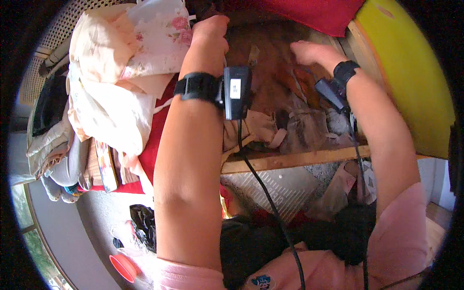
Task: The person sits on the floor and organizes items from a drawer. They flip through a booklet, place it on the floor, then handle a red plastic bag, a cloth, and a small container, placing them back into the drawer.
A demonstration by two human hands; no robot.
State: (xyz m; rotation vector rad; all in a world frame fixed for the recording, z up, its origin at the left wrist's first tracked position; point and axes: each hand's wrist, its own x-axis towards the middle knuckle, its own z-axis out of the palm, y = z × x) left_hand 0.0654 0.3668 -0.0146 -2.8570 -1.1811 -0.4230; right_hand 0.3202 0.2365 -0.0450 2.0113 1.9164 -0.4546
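Both my arms reach forward over an open wooden storage box, its front rim (297, 159) in bare wood. My left hand (211, 32) is at the far left side of the box, next to a pile of cream and white cloth with a rose-printed fabric (156, 40). Its fingers are hidden, so any grip does not show. My right hand (315, 52) reaches into the box on the far right, fingers blurred in shadow. Below it lie a clear plastic bag (308, 127) and a beige cloth (259, 125). A black strapped device is on each wrist.
A yellow-green panel (409, 83) stands along the right side. Red fabric (315, 14) hangs at the far edge. Black cables trail from both wrist devices. On the lower left are a black plastic bag (143, 224) and a red cup-like container (123, 268).
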